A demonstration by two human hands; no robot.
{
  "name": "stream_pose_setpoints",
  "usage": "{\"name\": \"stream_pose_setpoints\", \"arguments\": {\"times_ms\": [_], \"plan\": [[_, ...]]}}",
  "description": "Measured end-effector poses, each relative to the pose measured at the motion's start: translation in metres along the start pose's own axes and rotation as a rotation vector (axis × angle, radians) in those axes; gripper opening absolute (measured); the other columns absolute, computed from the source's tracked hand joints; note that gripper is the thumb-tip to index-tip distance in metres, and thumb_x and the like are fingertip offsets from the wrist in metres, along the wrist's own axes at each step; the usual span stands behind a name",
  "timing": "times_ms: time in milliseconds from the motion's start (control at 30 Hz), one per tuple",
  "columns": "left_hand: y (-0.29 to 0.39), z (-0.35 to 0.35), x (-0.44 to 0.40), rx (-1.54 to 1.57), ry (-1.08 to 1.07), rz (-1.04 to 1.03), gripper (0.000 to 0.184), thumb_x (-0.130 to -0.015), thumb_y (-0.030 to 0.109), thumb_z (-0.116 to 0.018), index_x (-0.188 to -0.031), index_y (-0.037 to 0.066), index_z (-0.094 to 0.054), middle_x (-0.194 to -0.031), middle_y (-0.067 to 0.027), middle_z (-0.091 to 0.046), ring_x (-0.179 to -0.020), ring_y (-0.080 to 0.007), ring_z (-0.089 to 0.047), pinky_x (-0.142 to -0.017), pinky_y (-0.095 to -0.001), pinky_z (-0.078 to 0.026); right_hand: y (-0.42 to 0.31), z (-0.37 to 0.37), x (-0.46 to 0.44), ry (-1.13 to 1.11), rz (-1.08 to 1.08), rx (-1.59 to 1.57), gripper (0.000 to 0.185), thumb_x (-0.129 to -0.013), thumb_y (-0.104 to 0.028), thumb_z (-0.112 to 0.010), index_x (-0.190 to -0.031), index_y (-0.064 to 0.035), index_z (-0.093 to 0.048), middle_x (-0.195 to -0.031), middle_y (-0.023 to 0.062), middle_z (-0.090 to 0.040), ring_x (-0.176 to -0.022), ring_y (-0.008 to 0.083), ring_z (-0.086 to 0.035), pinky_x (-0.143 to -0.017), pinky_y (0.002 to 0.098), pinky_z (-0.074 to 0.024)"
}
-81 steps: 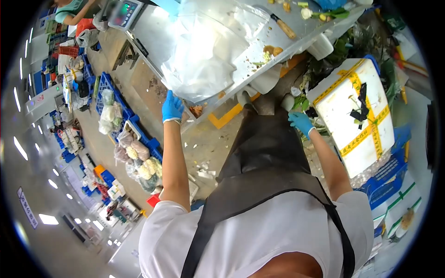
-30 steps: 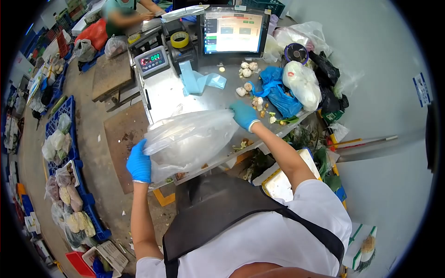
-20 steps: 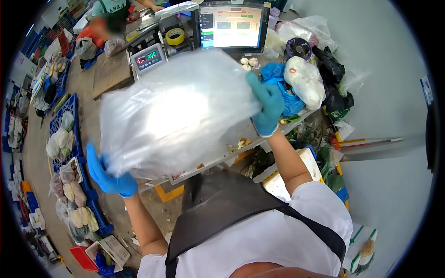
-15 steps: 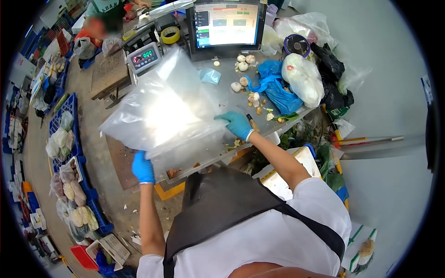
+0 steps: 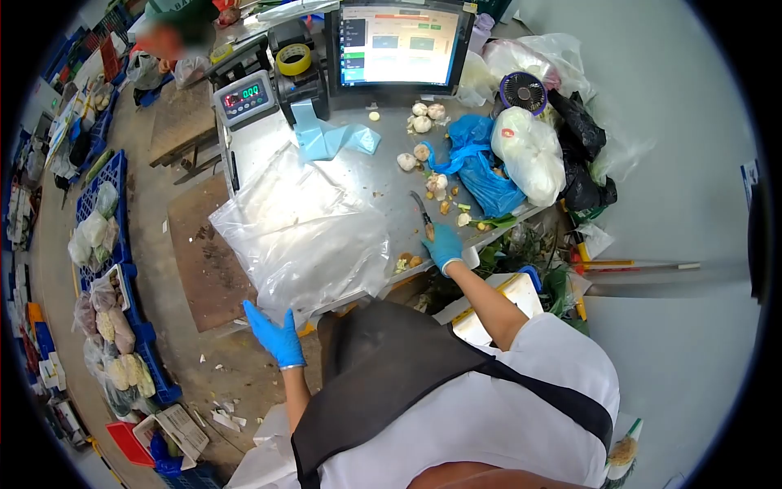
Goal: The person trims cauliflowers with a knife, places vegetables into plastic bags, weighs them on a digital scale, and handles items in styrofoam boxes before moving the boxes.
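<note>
My left hand (image 5: 277, 336), in a blue glove, is open with thumb and fingers apart, just beyond the near edge of a large clear plastic bag (image 5: 314, 236). The bag lies flat and wrinkled on the metal table (image 5: 391, 183); neither hand holds it. To its right, my right hand (image 5: 445, 245), also gloved, has its fingers closed at the handle of a small curved knife (image 5: 423, 213). The blade points away from me. Beyond the bag lies a folded light-blue plastic sheet (image 5: 330, 140).
Garlic bulbs (image 5: 421, 122) and trimmings lie near a blue bag (image 5: 485, 167) and a filled white bag (image 5: 528, 155). At the back stand a scale (image 5: 244, 99), yellow tape (image 5: 293, 59) and a monitor (image 5: 397, 45). Crates (image 5: 147, 334) with bagged produce line the left. Another person is at the far left.
The raised clear bag has come down flat on the table. My left hand has let go of it and opened. My right hand has moved back from the bag onto the knife handle.
</note>
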State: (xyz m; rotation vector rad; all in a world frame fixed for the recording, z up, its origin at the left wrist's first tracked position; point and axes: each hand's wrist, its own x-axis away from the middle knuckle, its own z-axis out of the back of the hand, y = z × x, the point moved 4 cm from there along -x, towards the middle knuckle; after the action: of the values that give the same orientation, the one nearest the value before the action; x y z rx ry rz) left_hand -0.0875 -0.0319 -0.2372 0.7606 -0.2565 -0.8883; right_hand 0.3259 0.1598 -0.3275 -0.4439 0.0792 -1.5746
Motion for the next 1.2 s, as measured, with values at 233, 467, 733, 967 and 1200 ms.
{"name": "stream_pose_setpoints", "arguments": {"times_ms": [233, 467, 733, 967, 1200], "plan": [[-0.020, 0.041, 0.051, -0.060, 0.071, 0.097, 0.084, -0.078, 0.006, -0.072, -0.149, 0.003, -0.025, -0.152, -0.0176, -0.030, -0.138, -0.0339, -0.031, -0.112, -0.0429, -0.027, 0.038, -0.044, -0.022, -0.242, -0.459, -0.923, 0.030, -0.086, -0.016, -0.061, -0.112, -0.0030, -0.054, -0.094, 0.0186, -0.061, -0.085, 0.0325, -0.065, -0.068, 0.0429, -0.0535], [-0.074, 0.137, 0.112, -0.196, 0.283, 0.225, 0.077, -0.084, 0.011, -0.068, -0.148, 0.003, -0.027, -0.150, -0.0182, -0.033, -0.136, -0.0354, -0.035, -0.112, -0.0438, -0.027, -0.089, 0.025, 0.027, -0.160, -0.168, -1.347, 0.024, -0.087, -0.005, -0.055, -0.111, -0.0043, -0.051, -0.091, 0.0062, -0.058, -0.063, 0.0150, -0.056, -0.055, 0.0264, -0.0478], [-0.120, 0.325, 0.266, -0.644, 0.680, 0.365, 0.067, -0.088, 0.017, -0.066, -0.143, -0.003, -0.034, -0.146, -0.0214, -0.038, -0.135, -0.0347, -0.037, -0.113, -0.0420, -0.028, -0.296, 0.013, 0.154, -0.706, 0.561, -0.793, 0.012, -0.092, -0.016, -0.063, -0.095, -0.0049, -0.063, -0.091, 0.0028, -0.068, -0.057, 0.0050, -0.049, -0.048, 0.0206, -0.0417], [-0.163, 0.431, 0.544, -0.930, 0.974, 1.011, 0.072, -0.080, 0.024, -0.072, -0.140, -0.001, -0.039, -0.141, -0.0254, -0.042, -0.129, -0.0398, -0.042, -0.107, -0.0449, -0.034, -0.331, -0.084, 0.311, -1.192, 0.624, -0.582, 0.025, -0.093, -0.011, -0.057, -0.117, -0.0069, -0.065, -0.076, -0.0022, -0.055, -0.054, 0.0041, -0.045, -0.049, 0.0188, -0.0367], [-0.266, 0.354, 0.670, 0.154, 1.016, 1.232, 0.040, -0.087, 0.024, -0.066, -0.119, 0.000, -0.064, -0.112, -0.0129, -0.066, -0.103, -0.0193, -0.061, -0.090, -0.0309, -0.047, -0.350, -0.131, 0.384, -1.339, 0.585, -0.331, 0.031, -0.092, -0.015, -0.062, -0.123, -0.0085, -0.061, -0.071, -0.0008, -0.055, -0.048, 0.0040, -0.044, -0.042, 0.0192, -0.0339]]}}
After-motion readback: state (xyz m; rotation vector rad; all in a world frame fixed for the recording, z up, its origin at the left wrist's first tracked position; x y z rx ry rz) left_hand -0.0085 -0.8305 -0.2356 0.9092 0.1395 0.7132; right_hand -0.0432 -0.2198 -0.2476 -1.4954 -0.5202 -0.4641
